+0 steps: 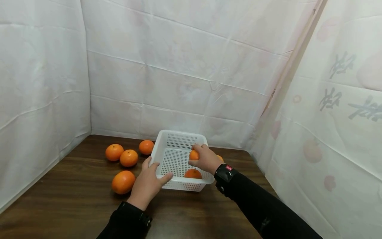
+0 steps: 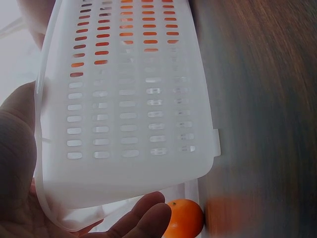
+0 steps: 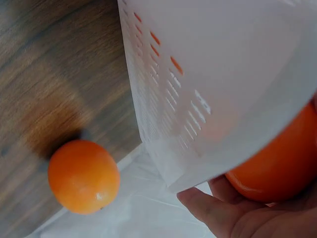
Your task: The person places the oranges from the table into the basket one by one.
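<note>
A white perforated plastic basket stands on the table. My left hand holds its near left corner, thumb over the front rim and fingers along the outer left side. In the left wrist view, that corner of the basket lies between thumb and fingers. My right hand grips an orange inside the basket, near its right wall. The right wrist view shows this held orange against the palm, beside the rim. Another orange lies on the basket's floor near the front.
Several oranges sit on the dark wooden table left of the basket, the nearest orange close beside my left hand. Right of the basket is one more orange, mostly hidden by my right hand in the head view. White sheets enclose the back and sides.
</note>
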`<action>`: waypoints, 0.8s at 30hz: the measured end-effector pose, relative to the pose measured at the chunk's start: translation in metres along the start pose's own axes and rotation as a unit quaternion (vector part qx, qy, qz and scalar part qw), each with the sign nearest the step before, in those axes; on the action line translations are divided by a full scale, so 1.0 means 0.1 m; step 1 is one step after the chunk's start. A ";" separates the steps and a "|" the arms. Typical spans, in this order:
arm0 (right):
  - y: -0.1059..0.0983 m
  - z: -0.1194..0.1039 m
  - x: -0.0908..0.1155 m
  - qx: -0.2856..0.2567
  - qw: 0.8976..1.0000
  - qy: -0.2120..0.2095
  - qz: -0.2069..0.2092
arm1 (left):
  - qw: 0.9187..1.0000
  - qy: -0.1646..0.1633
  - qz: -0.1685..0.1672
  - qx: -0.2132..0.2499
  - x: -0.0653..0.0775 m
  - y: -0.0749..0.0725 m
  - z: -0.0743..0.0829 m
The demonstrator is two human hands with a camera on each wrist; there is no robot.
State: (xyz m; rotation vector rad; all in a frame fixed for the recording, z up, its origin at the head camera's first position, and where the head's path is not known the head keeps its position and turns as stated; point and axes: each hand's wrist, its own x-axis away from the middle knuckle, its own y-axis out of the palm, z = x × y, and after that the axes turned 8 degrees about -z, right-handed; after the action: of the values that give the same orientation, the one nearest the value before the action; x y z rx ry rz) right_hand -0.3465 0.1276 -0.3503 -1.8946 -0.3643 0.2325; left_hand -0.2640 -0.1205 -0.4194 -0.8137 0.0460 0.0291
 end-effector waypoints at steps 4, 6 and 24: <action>0.03 0.01 -0.02 0.013 1.000 0.006 -0.013 | 1.000 -0.001 -0.002 -0.004 0.01 0.00 0.02; 0.04 0.00 -0.03 0.019 1.000 0.006 -0.017 | 1.000 -0.002 -0.003 -0.006 0.01 -0.01 0.02; 0.12 -0.01 -0.09 0.075 0.997 0.008 -0.029 | 1.000 0.001 -0.004 -0.014 0.02 -0.01 0.02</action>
State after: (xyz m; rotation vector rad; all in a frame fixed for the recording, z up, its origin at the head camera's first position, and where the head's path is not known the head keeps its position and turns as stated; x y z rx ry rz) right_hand -0.3529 0.1200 -0.3611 -1.7340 -0.3800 0.1992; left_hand -0.2618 -0.1199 -0.4170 -0.8414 0.0433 0.0208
